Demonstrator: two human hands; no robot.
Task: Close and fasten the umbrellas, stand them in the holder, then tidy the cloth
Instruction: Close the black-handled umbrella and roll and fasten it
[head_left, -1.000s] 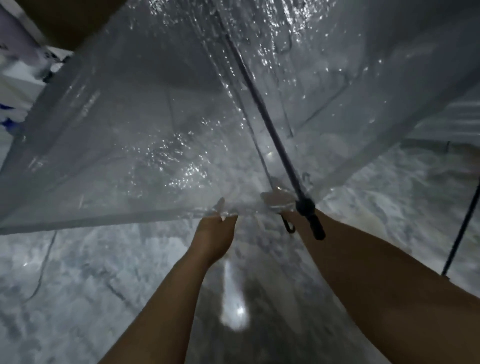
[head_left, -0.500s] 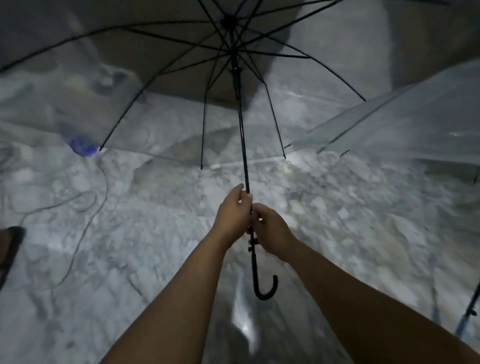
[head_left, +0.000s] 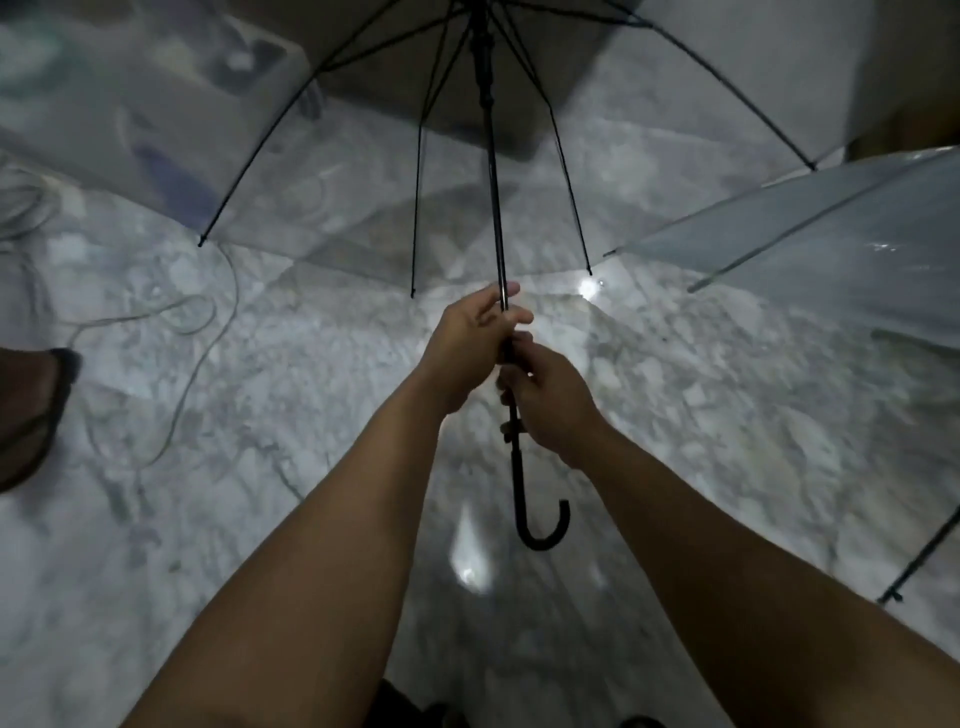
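Note:
A clear umbrella with black ribs (head_left: 415, 171) stands open in front of me, canopy pointing away. Its black shaft (head_left: 492, 197) runs down to a hooked black handle (head_left: 540, 525). My left hand (head_left: 470, 345) wraps round the shaft just above the handle, fingers partly loose at the top. Directly below it, my right hand (head_left: 550, 402) grips the top of the handle. A second clear umbrella (head_left: 831, 244) lies open on the floor at the right.
The floor (head_left: 260, 493) is grey-white marble. A thin cable (head_left: 197, 322) loops over it at the left. A dark foot or shoe (head_left: 31, 410) shows at the left edge. A black shaft (head_left: 919, 566) of another umbrella slants at the right edge.
A second ago the wet canopy filled the view near my hands. Since then the umbrella swung to point away, and both hands came together on the shaft and handle.

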